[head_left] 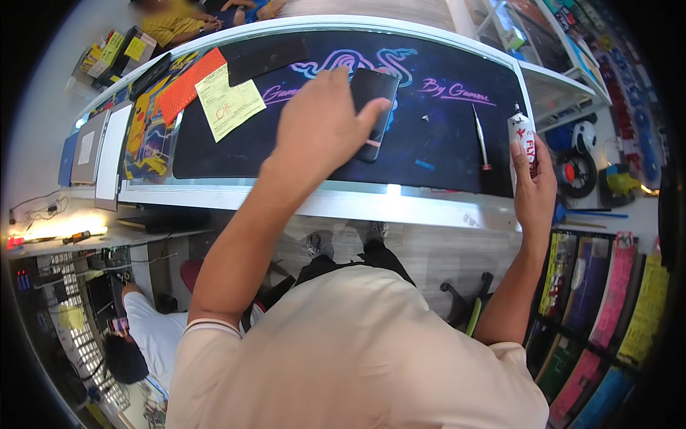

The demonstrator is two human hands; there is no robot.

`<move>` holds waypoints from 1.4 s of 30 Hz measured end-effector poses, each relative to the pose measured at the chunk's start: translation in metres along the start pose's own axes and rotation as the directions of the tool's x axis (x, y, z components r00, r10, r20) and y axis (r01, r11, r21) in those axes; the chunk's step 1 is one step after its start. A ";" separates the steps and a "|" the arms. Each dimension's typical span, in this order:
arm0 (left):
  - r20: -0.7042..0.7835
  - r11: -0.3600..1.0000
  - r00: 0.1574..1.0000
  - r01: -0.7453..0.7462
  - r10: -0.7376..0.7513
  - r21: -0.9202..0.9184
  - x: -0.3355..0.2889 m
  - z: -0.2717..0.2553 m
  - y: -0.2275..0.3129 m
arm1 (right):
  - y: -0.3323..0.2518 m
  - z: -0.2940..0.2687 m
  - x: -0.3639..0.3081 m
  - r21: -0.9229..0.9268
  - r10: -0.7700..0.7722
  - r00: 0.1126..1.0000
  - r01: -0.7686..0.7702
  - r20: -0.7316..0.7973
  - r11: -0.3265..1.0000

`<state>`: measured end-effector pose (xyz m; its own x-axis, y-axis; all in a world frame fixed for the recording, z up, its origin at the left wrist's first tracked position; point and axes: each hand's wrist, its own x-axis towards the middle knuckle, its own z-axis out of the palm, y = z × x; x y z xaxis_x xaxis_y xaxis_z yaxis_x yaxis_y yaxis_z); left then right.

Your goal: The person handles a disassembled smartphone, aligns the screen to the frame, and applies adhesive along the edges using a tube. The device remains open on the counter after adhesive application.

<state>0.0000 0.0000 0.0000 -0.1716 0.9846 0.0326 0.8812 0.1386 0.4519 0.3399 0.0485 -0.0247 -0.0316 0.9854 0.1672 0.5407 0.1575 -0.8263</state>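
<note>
A dark smartphone lies on the black printed desk mat. My left hand is over its left side, palm down, with the thumb stretched across the screen and apart from the fingers. The fingertips are partly hidden, and whether they touch the phone I cannot tell. At the right end of the counter, my right hand is wrapped round a white glue-type tube, held upright with its narrow nozzle at the top. Left of that tube lies a slim silver pointed tool with a red end.
Yellow paper, an orange padded sheet and a dark flat sheet lie left. Small scraps dot the mat. People sit beyond the counter and at lower left. Packed racks stand right.
</note>
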 end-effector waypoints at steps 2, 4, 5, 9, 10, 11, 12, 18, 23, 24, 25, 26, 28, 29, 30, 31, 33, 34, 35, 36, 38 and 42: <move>0.005 0.985 1.000 0.023 -0.024 0.170 0.005 0.017 0.015 | -0.001 -0.006 0.015 -0.176 0.048 0.999 -0.046 0.007 0.983; -0.079 0.959 0.997 0.028 -0.006 0.283 0.007 0.026 0.022 | 0.009 0.000 0.032 -0.336 -0.093 0.995 0.101 0.041 0.936; -0.123 0.944 0.992 0.029 0.013 0.328 0.008 0.031 0.026 | 0.012 -0.001 0.039 -0.374 -0.119 0.991 0.133 0.062 0.918; -0.070 0.971 0.984 0.172 -0.162 0.165 0.015 0.038 0.029 | 0.015 -0.001 0.055 -0.337 -0.205 0.964 0.253 0.172 0.907; -0.066 0.972 0.983 0.182 -0.173 0.151 0.017 0.038 0.029 | 0.015 0.001 0.059 -0.329 -0.200 0.961 0.254 0.189 0.910; -0.051 0.972 0.980 0.196 -0.191 0.132 0.019 0.037 0.029 | 0.015 0.002 0.063 -0.327 -0.195 0.957 0.258 0.213 0.909; -0.042 0.972 0.978 0.208 -0.204 0.107 0.020 0.037 0.028 | 0.015 0.003 0.068 -0.319 -0.212 0.948 0.281 0.236 0.905; -0.079 0.981 0.984 0.148 -0.159 -0.124 0.022 0.044 0.020 | 0.019 0.012 0.083 -0.397 -0.378 0.890 0.453 0.255 0.798; -0.076 0.558 0.987 0.015 -0.139 -0.830 0.042 0.033 -0.009 | -0.030 0.026 0.075 0.085 -0.336 0.919 0.326 0.207 0.942; 0.014 0.264 0.989 0.053 -0.146 -0.963 0.043 0.028 -0.010 | -0.043 0.038 0.067 0.253 -0.349 0.888 0.279 0.300 0.927; 0.101 -0.055 0.988 0.095 -0.118 -0.994 0.043 0.022 -0.009 | -0.056 0.057 0.060 0.411 -0.340 0.851 0.165 0.400 0.897; 0.097 -0.196 0.989 0.073 -0.115 -0.978 0.044 0.020 -0.003 | -0.070 0.075 0.052 0.498 -0.297 0.789 -0.013 0.538 0.867; 0.066 -0.252 0.979 0.016 -0.193 -0.968 0.043 0.018 0.007 | -0.096 0.115 0.037 0.583 -0.337 0.712 -0.125 0.616 0.803; 0.054 -0.283 0.971 -0.015 -0.233 -0.959 0.041 0.017 0.011 | -0.106 0.129 0.036 0.560 -0.377 0.702 -0.037 0.604 0.827; 0.002 -0.247 0.953 -0.077 -0.304 -0.966 0.039 0.016 0.014 | -0.115 0.141 0.035 0.540 -0.356 0.703 -0.047 0.615 0.840; -0.023 -0.277 0.938 -0.126 -0.346 -0.953 0.038 0.015 0.016 | -0.123 0.147 0.036 0.521 -0.349 0.698 -0.041 0.625 0.853; -0.094 -0.325 0.904 -0.244 -0.416 -0.914 0.036 0.013 0.015 | -0.136 0.157 0.039 0.483 -0.346 0.682 -0.012 0.644 0.876; -0.079 -0.328 0.914 -0.222 -0.398 -0.918 0.035 0.010 0.010 | -0.141 0.159 0.041 0.442 -0.328 0.671 0.000 0.665 0.897; -0.079 -0.363 0.923 -0.226 -0.377 -0.904 0.035 0.008 0.007 | -0.146 0.160 0.044 0.433 -0.315 0.671 -0.011 0.672 0.901; -0.082 -0.398 0.931 -0.230 -0.355 -0.888 0.034 0.006 0.003 | -0.150 0.159 0.047 0.402 -0.279 0.672 -0.031 0.686 0.915; -0.088 -0.444 0.950 -0.220 -0.299 -0.868 0.031 0.003 -0.006 | -0.159 0.160 0.051 0.357 -0.212 0.686 -0.074 0.696 0.931; -0.100 -0.373 0.962 -0.193 -0.254 -0.907 0.024 0.001 -0.022 | -0.173 0.165 0.058 0.316 -0.169 0.679 -0.097 0.714 0.944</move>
<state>-0.0227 0.0204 -0.0101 -0.4327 0.9015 0.0061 -0.6956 -0.3382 0.6338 0.1058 0.0884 0.0396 -0.7135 0.6883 -0.1307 0.2481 0.0738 -0.9659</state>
